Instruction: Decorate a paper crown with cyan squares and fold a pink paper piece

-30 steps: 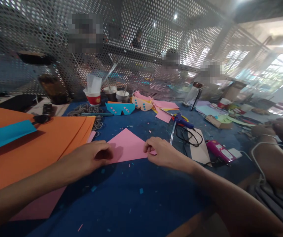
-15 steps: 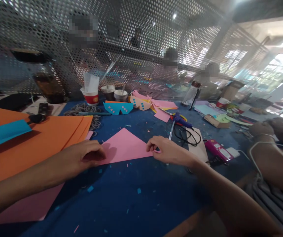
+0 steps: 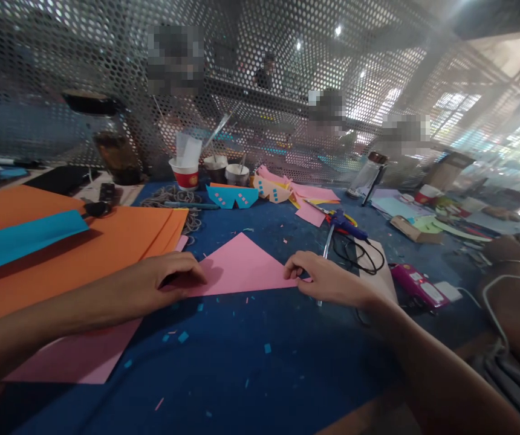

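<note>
A pink paper folded into a triangle [image 3: 242,266] lies flat on the blue table [image 3: 251,374], its peak pointing away from me. My left hand [image 3: 169,281] rests on its left corner, fingers curled down and pressing on the paper. My right hand [image 3: 328,281] pinches the right corner between thumb and fingers. Both forearms reach in from the bottom of the view.
Orange sheets [image 3: 60,254] with a blue strip [image 3: 19,235] lie at left, a pink sheet [image 3: 78,356] beneath. Paper boats [image 3: 233,196], cups [image 3: 186,175], a blue glue gun [image 3: 346,226] with cable and a pink box [image 3: 416,284] sit beyond. Another person's arm [image 3: 514,290] is at right. Mesh screen behind.
My hands have drifted slightly apart along the triangle's lower edge, the right one reaching the right corner. The view has shifted a little; the paper stays flat.
</note>
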A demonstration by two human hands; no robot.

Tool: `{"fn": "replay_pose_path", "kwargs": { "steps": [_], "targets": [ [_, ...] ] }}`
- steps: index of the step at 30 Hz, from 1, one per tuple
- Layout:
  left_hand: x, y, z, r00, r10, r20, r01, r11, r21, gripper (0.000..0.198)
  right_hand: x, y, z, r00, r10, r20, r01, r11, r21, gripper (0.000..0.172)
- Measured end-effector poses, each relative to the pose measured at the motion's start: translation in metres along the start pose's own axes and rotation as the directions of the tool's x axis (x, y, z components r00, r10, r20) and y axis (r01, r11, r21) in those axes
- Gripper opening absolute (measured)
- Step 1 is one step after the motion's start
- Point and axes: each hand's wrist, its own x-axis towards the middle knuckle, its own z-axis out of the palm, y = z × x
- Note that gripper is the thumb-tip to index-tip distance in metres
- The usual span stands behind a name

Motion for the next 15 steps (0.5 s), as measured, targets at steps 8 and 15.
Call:
{"fn": "replay_pose_path", "kwargs": {
  "steps": [8,15],
  "targets": [
    [-0.002,-0.009,0.004,0.998,0.057,-0.034,-0.054,0.995,0.084,0.013,0.002,-0.01,0.001,0.998,0.048,-0.038,-0.05,0.998,-0.041,0.009],
    [0.001,-0.019,0.014,0.99,0.093,-0.107,-0.084,0.993,0.084,0.015,0.006,-0.015,0.014,0.995,0.049,-0.083,-0.054,0.997,-0.058,0.006]
  ]
}}
